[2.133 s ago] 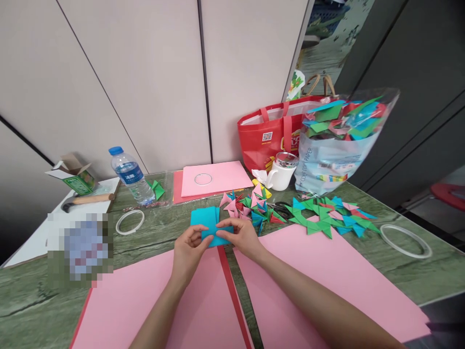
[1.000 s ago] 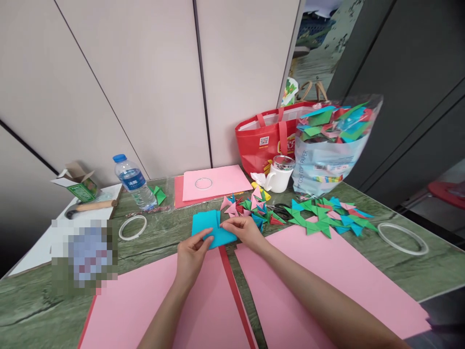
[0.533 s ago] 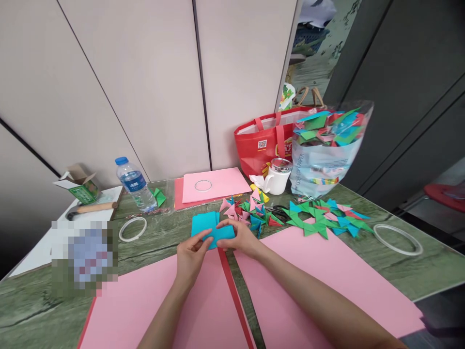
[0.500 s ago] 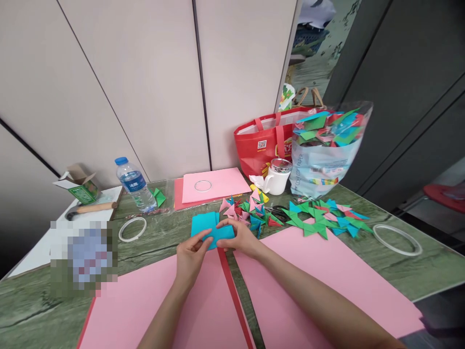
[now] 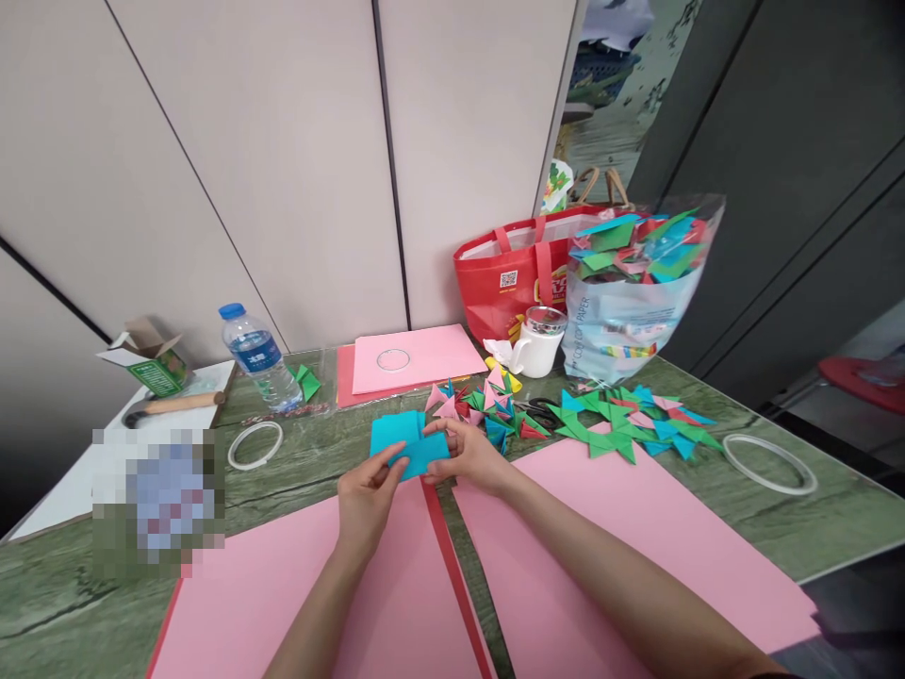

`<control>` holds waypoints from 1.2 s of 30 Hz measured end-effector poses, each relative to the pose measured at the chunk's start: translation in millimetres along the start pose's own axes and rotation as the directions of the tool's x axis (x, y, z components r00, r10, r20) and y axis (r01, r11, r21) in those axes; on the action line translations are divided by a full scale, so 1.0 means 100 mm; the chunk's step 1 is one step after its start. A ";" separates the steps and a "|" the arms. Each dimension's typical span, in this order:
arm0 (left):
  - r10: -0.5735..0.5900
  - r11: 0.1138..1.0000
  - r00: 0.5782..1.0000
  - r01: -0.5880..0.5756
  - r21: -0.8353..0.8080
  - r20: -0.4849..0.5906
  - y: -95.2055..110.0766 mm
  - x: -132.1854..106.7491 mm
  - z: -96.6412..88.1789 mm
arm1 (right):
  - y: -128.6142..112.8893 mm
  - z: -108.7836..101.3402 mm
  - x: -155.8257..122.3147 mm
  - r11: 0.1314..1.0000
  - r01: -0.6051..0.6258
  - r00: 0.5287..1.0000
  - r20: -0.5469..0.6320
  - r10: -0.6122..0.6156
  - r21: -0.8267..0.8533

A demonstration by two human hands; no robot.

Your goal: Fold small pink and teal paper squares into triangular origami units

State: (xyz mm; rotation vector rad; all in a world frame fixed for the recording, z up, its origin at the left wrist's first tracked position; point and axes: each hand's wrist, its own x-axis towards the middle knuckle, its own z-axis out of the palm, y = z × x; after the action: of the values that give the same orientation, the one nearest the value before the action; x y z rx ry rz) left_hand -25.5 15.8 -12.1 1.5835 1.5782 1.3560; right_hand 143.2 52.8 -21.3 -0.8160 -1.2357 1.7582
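A small blue piece of paper (image 5: 422,456), seemingly folded, is held between my two hands above the pink sheets. My left hand (image 5: 369,490) pinches its left end between thumb and fingers. At the right end, my right hand (image 5: 472,456) is closed on the same piece. Just behind it lie more blue papers (image 5: 393,431) on the table. Folded paper pieces (image 5: 487,405) in pink, red, green and blue are heaped beyond my right hand. Large pink sheets (image 5: 283,585) lie under my left forearm, and another pink stack (image 5: 600,547) under the right one.
Scissors (image 5: 543,412) and a chain of folded stars (image 5: 629,429) lie right of the heap. Behind stand a white mug (image 5: 540,347), a red bag (image 5: 495,283) and a plastic bag of folded paper (image 5: 629,321). A water bottle (image 5: 263,363) and a white ring (image 5: 255,446) are left.
The blue paper's right end has tipped slightly, and my right fingers have shifted along it. Both hands keep their grip; the whole view has moved a little.
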 end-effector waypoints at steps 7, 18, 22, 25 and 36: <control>-0.159 0.975 0.987 0.160 -0.154 0.018 0.00 0.02 -0.01 | 0.00 -0.10 0.03 0.999 0.025 0.998 0.053 -0.027 0.044; -0.205 0.954 0.978 0.209 -0.215 0.042 0.01 0.02 0.00 | -0.09 -0.08 0.01 0.995 0.090 0.995 0.052 -0.087 -0.038; -0.140 0.981 0.988 0.147 -0.128 0.060 0.05 0.00 0.01 | 0.01 -0.09 0.06 0.959 0.140 0.982 -0.089 -0.166 -0.245; -0.131 0.983 0.988 0.140 -0.117 0.080 0.06 0.00 0.02 | 0.06 -0.09 0.08 0.937 0.137 0.975 -0.125 -0.185 -0.321; -0.103 0.988 0.975 0.123 -0.089 0.196 0.02 0.01 0.00 | 0.02 0.01 0.03 0.847 0.206 0.959 -0.070 -0.274 -0.490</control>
State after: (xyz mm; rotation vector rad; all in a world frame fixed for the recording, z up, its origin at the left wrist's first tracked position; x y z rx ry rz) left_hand -24.5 16.4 -10.1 1.4916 1.4391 1.1677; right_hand 140.2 54.5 -22.7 -0.9916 -1.6307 1.1817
